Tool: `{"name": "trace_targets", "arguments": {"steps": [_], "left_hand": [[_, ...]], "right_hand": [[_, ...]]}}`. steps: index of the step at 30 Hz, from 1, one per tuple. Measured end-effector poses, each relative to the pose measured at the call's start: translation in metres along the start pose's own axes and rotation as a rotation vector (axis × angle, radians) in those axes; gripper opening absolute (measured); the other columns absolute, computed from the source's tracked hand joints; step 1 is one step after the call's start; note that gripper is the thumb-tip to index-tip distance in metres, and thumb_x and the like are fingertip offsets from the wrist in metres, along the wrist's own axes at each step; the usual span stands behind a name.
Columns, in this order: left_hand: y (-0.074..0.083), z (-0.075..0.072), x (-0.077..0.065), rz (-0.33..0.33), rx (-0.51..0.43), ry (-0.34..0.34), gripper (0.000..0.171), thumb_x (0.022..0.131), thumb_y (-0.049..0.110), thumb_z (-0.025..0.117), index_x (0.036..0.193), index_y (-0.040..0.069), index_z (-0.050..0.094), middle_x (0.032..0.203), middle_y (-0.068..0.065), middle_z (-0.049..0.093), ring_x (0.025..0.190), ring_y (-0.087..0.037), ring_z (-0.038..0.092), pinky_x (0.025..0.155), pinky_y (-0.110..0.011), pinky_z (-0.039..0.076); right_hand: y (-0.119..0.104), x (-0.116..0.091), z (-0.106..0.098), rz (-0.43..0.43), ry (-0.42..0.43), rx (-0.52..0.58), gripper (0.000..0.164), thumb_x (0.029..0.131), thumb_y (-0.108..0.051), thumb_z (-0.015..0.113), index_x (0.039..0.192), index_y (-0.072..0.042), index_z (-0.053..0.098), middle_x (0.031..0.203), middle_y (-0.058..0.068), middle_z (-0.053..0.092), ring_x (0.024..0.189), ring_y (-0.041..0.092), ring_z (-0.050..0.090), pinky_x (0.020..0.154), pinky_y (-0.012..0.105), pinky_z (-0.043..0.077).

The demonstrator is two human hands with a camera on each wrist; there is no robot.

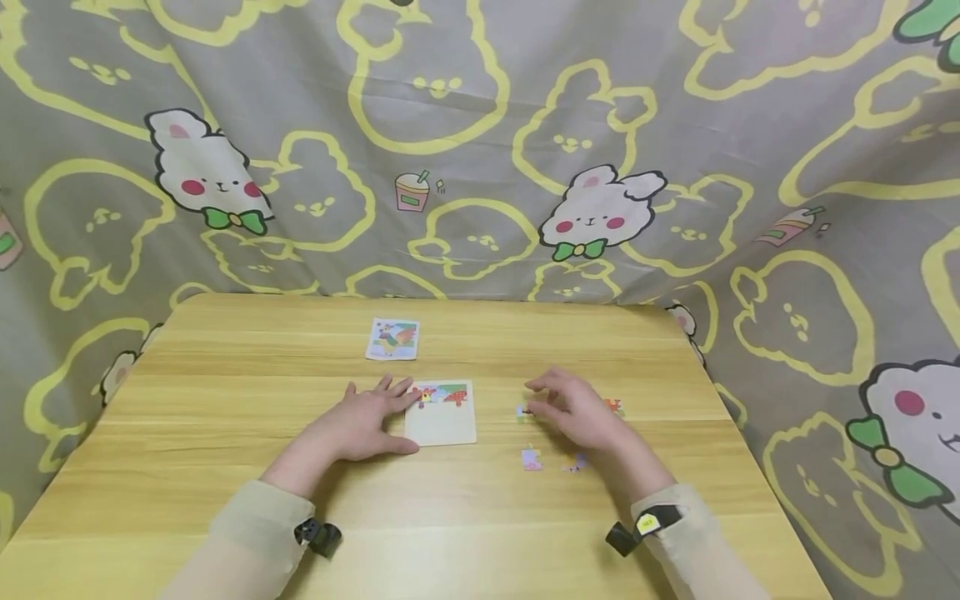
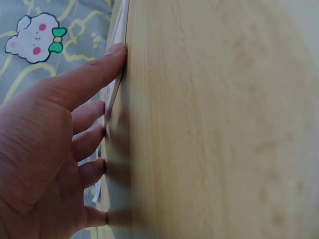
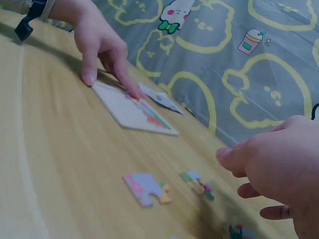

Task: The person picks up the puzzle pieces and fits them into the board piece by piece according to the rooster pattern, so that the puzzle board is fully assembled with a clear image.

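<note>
Beyond your hands, a gray curtain (image 1: 480,171) printed with white rabbits and yellow outlines is hanging behind a wood-grain table (image 1: 465,533). Your 2 pale sleeves (image 1: 255,529) are reaching in from the near side, with 1 black device (image 1: 322,537) sitting at each wrist. Your left grip (image 1: 363,425) is resting loosely, fingers spread, its thumb and index finger touching the left side of a white puzzle board (image 1: 442,427). Your right grip (image 1: 581,412) is hovering released over the table, right of the board, thumb and fingers parted and nothing showing between them. The board is resting near the table's middle, carrying 1 colorful strip along its far edge. A picture card (image 1: 393,339) is lying beyond it, slightly left. Among the loose pieces, a lavender piece (image 1: 532,459) is lying right of the board, a blue-and-green piece (image 1: 521,414) is sitting just beside your right fingertips, and a red piece (image 1: 615,407) is partly hiding behind that hand.
</note>
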State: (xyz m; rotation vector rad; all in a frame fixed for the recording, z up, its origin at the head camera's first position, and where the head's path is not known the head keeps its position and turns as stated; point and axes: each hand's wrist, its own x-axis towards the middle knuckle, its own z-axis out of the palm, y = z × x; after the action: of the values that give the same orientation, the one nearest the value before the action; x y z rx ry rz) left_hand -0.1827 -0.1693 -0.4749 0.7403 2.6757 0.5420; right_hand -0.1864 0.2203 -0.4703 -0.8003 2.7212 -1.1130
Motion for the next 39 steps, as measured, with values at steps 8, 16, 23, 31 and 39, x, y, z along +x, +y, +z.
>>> {"name": "trace_targets", "arguments": {"steps": [8, 16, 23, 31, 39], "left_hand": [[0.000, 0.001, -0.001, 0.000, -0.002, 0.007, 0.095, 0.088, 0.067, 0.075, 0.163, 0.017, 0.045, 0.172, -0.005, 0.029, 0.157, -0.044, 0.019, 0.112, -0.084, 0.006], [0.001, 0.001, -0.002, -0.001, -0.005, 0.010, 0.095, 0.089, 0.066, 0.075, 0.163, 0.014, 0.045, 0.172, -0.007, 0.029, 0.157, -0.045, 0.020, 0.112, -0.084, 0.006], [0.001, 0.000, -0.002, -0.001, -0.017, 0.009, 0.094, 0.089, 0.065, 0.076, 0.162, 0.015, 0.046, 0.171, -0.006, 0.030, 0.157, -0.045, 0.019, 0.112, -0.084, 0.005], [0.001, 0.001, -0.002, -0.009, -0.019, 0.007, 0.095, 0.088, 0.065, 0.076, 0.163, 0.016, 0.044, 0.172, -0.004, 0.028, 0.158, -0.042, 0.017, 0.114, -0.082, 0.003], [0.001, 0.001, -0.002, -0.004, -0.022, 0.010, 0.094, 0.089, 0.064, 0.076, 0.162, 0.015, 0.045, 0.172, -0.006, 0.029, 0.158, -0.043, 0.017, 0.113, -0.083, 0.004]], "right_hand": [[0.004, -0.009, 0.009, 0.065, -0.011, -0.140, 0.041, 0.097, -0.024, 0.080, 0.133, -0.007, 0.072, 0.117, -0.001, 0.066, 0.102, 0.018, 0.061, 0.092, 0.047, 0.043], [0.004, -0.008, 0.014, 0.099, -0.034, -0.178, 0.026, 0.097, -0.022, 0.080, 0.122, -0.015, 0.074, 0.121, -0.002, 0.061, 0.118, 0.024, 0.059, 0.090, 0.045, 0.037], [0.006, -0.010, 0.020, 0.101, -0.041, -0.140, 0.026, 0.100, -0.017, 0.076, 0.124, -0.015, 0.065, 0.119, -0.007, 0.064, 0.116, 0.021, 0.064, 0.096, 0.049, 0.036], [0.010, -0.014, 0.027, -0.018, 0.010, -0.250, 0.025, 0.100, -0.015, 0.075, 0.124, -0.010, 0.068, 0.115, -0.004, 0.065, 0.108, 0.017, 0.066, 0.087, 0.040, 0.035], [0.014, -0.017, 0.030, -0.031, 0.061, -0.238, 0.024, 0.099, -0.017, 0.077, 0.122, -0.018, 0.070, 0.111, -0.012, 0.070, 0.099, 0.008, 0.066, 0.087, 0.039, 0.034]]}}
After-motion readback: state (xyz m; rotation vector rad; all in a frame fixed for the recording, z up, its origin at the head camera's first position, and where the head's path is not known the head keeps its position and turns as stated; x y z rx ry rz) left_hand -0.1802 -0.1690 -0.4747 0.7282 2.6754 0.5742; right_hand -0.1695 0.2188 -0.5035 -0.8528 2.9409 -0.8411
